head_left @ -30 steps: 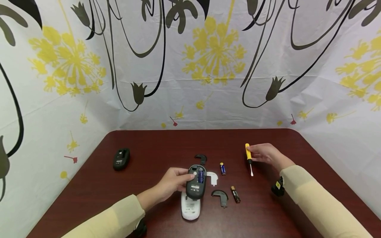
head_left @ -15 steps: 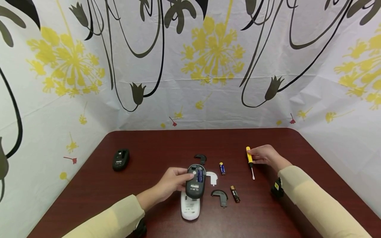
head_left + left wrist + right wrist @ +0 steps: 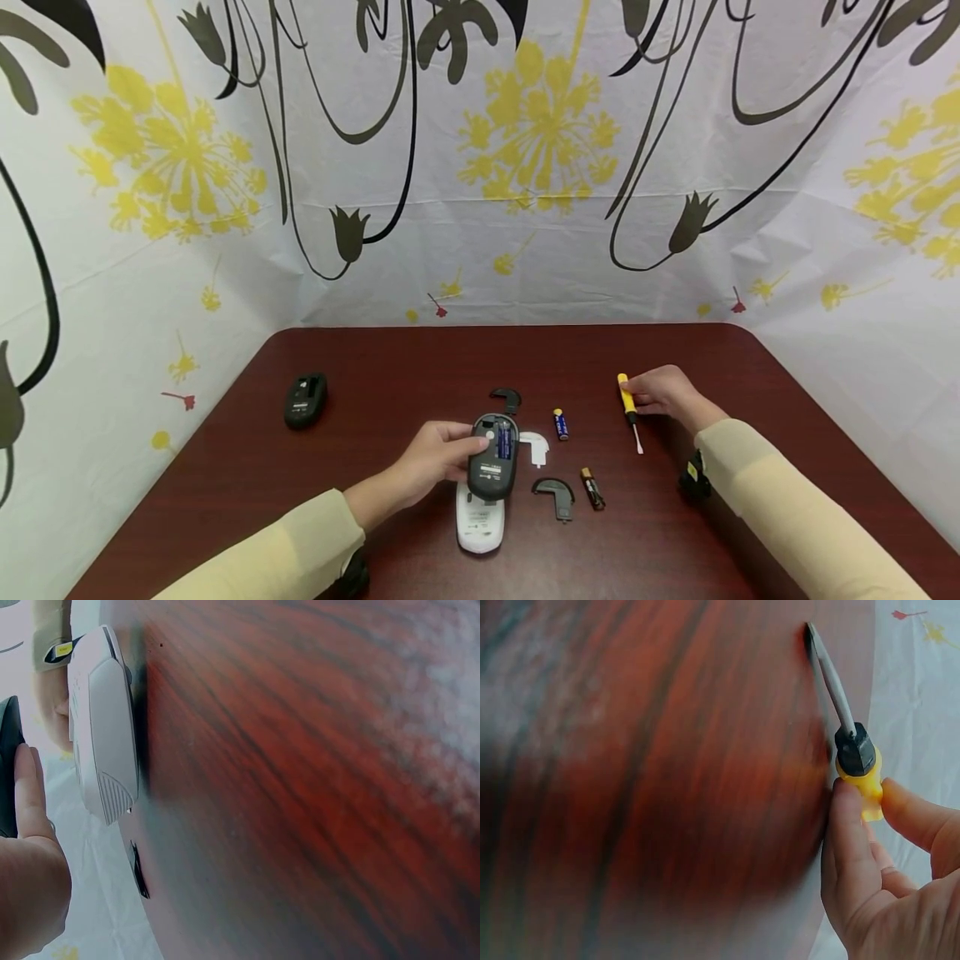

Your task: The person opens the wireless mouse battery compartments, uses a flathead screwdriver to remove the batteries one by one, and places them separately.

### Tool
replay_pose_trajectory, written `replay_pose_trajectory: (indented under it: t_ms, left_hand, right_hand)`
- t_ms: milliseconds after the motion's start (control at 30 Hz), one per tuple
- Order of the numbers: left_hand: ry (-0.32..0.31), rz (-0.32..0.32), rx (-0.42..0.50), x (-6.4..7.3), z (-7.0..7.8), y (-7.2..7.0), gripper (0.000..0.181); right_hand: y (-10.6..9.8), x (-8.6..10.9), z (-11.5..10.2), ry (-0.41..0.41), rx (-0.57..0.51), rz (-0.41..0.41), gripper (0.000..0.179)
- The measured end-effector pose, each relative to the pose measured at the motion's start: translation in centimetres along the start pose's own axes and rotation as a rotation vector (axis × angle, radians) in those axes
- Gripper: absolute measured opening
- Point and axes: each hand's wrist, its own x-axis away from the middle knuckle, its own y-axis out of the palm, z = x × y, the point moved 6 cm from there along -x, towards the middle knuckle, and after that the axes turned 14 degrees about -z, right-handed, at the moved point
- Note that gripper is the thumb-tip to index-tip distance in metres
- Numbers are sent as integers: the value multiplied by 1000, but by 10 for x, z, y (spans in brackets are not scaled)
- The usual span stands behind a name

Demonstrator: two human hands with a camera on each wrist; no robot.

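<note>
My left hand point(image 3: 431, 458) grips a dark computer mouse point(image 3: 491, 482), underside up, with the thumb across its base. Its battery bay is uncovered and shows blue battery casing. Partly hidden below it, a white mouse point(image 3: 481, 529) lies bottom up on the table; the left wrist view shows this white mouse point(image 3: 112, 724) from the side. Over at the right, my right hand point(image 3: 667, 392) pinches the yellow handle of a screwdriver point(image 3: 627, 396) between thumb and fingers. Its metal shaft point(image 3: 831, 682) points back toward me, close over the tabletop.
Right of the held mouse lie a white battery cover point(image 3: 538, 452), a dark cover point(image 3: 563, 502), a blue battery point(image 3: 561, 426) and a black-and-gold battery point(image 3: 592, 490). Another dark cover point(image 3: 512, 399) sits farther back. A black mouse point(image 3: 306, 402) rests at the far left of the table.
My right hand has come slightly toward me with the screwdriver. The left hand and the dark mouse have stayed in place.
</note>
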Motion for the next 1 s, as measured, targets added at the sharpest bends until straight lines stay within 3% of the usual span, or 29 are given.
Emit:
replay_pose_trajectory:
  t_ms: [333, 733, 1000]
  left_hand:
    - [-2, 4, -14, 0, 0, -1, 38]
    - [-2, 3, -16, 2, 1, 0, 38]
    - [7, -10, 1, 2, 0, 1, 39]
  right_hand:
    - [2, 2, -3, -7, 65, 48, 41]
    - [2, 5, -1, -79, 93, 38, 40]
    - [2, 5, -2, -64, 106, 32, 32]
